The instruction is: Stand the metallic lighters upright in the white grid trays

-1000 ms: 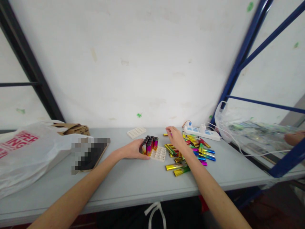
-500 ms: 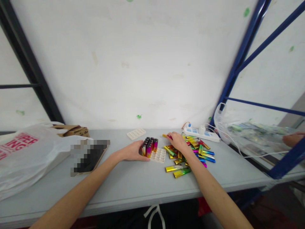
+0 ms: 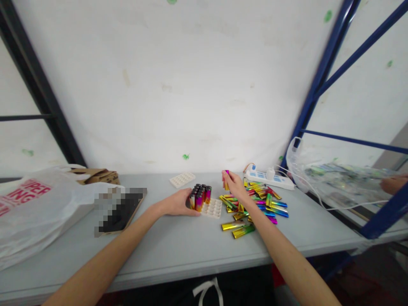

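Note:
Shiny two-tone lighters (image 3: 199, 200) stand upright in the left part of a white tray with round holes (image 3: 213, 208). My left hand (image 3: 178, 203) is wrapped round that end of the tray, thumb in front and fingers behind; part of its grip is hidden by the lighters. Just beyond the tray's right side, my right hand (image 3: 234, 186) is closed on a purple and gold lighter (image 3: 226, 180), held roughly upright above the table. Under and beside my right wrist lies a loose pile of metallic lighters (image 3: 266, 204) in gold, green, blue, red and pink.
A second holed tray (image 3: 182, 179) lies near the wall. A power strip (image 3: 270, 179) with white cables sits behind the pile. At left are a phone (image 3: 123, 210), a plastic bag (image 3: 47, 212) and cardboard (image 3: 95, 175). Beyond the blue frame, another person's hand (image 3: 392, 185) is near clear bags.
My right hand has lifted slightly and turned the lighter from lying flat to roughly upright. My left hand stays at the tray. The other person's hand has shifted slightly.

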`<state>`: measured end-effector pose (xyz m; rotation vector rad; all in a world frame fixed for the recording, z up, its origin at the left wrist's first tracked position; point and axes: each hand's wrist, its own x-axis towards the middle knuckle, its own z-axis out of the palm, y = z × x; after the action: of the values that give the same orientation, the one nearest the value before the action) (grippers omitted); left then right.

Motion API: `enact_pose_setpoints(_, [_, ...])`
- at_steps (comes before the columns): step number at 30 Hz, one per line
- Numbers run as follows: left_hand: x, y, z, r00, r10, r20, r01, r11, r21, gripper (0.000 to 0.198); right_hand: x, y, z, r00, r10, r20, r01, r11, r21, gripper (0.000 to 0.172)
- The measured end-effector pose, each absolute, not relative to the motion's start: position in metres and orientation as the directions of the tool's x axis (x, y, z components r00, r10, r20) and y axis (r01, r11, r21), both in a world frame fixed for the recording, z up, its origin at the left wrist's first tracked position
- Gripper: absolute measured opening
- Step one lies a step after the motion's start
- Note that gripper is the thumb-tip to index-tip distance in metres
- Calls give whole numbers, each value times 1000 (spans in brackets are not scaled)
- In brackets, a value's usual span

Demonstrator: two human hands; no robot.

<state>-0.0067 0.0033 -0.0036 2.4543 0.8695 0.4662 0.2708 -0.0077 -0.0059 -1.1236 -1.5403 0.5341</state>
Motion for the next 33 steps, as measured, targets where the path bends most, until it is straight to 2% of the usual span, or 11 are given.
enact_pose_setpoints(4, [-7,4,-5,722,673,163,495,-666,558,73,259,-12,-4,-101,898,428,20,432,-902,53])
enact_pose_setpoints(7, [-8,5,-6,713,681,166,498,-659,564,75,251,-14,-5,-85,937,340,-68,335,-940,53])
enact_pose_setpoints(10, [-8,6,-7,713,683,158,497,-651,573,74,248,-15,-8,3,955,295,41,295,-955,56])
enact_pose_setpoints(14, [-9,7,-9,705,692,157,501,-642,580,74,249,-16,-12,42,930,366,293,339,-894,55])
enact_pose_setpoints(18, [-9,8,-10,705,692,153,502,-640,581,74,246,-19,-11,89,894,439,437,361,-824,44])
enact_pose_setpoints(22, [-8,8,-10,712,687,150,499,-643,581,73,242,-23,-7,82,882,465,492,369,-788,38])
enact_pose_setpoints(29, [-9,7,-9,720,678,148,499,-654,569,73,237,-28,-4,14,887,461,498,394,-773,50])
enact_pose_setpoints(33, [-8,8,-10,726,670,155,485,-658,577,73,236,-27,-7,15,875,484,507,411,-758,43])
